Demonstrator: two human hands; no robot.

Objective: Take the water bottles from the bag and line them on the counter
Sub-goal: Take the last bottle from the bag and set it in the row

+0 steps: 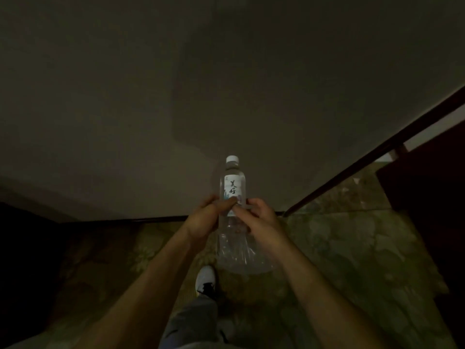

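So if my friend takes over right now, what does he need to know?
Left hand and right hand: both grip the clear plastic water bottle with a white cap, fingers curled round its middle, held upright in the air.
The thin clear plastic bag wraps the bottle's lower part, so it is only partly out.
Done: no bottle can be seen lined up yet.
Left: pull this bottle free, stand it on the counter, which is out of view, then the rest.
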